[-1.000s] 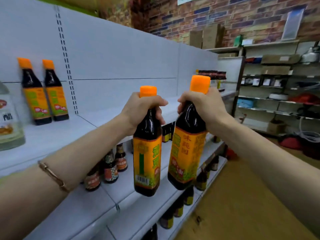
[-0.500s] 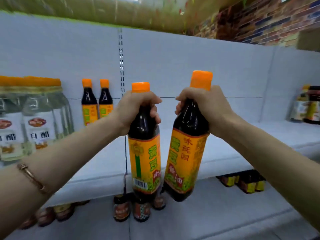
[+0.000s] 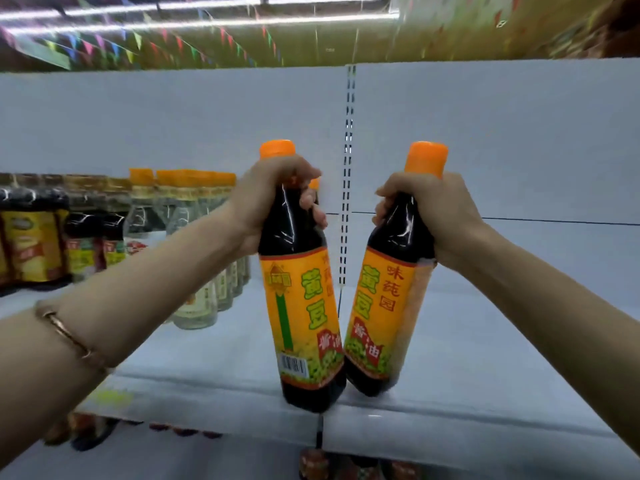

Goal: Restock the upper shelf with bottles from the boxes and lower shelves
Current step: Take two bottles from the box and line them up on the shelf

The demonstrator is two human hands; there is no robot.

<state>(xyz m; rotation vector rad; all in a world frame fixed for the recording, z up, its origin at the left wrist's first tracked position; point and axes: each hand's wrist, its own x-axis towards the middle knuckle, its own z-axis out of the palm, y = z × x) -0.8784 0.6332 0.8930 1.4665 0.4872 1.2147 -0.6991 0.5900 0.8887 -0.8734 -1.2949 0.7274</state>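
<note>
1. Two dark soy sauce bottles, the left bottle [image 3: 304,289] and the right bottle [image 3: 388,299], hang over the front of the upper shelf [image 3: 485,358], their bases touching.
2. The left hand [image 3: 273,202] wraps its bottle's neck.
3. The right hand [image 3: 433,216] wraps the other's neck.
4. Clear bottles [image 3: 194,237] stand on the shelf at left.

Left hand [image 3: 268,202]: raised at chest height, forearm extended, bangle at wrist, grip curled round a bottle neck. Right hand [image 3: 433,216]: raised alongside, forearm extended, grip likewise curled round a bottle neck.
</note>
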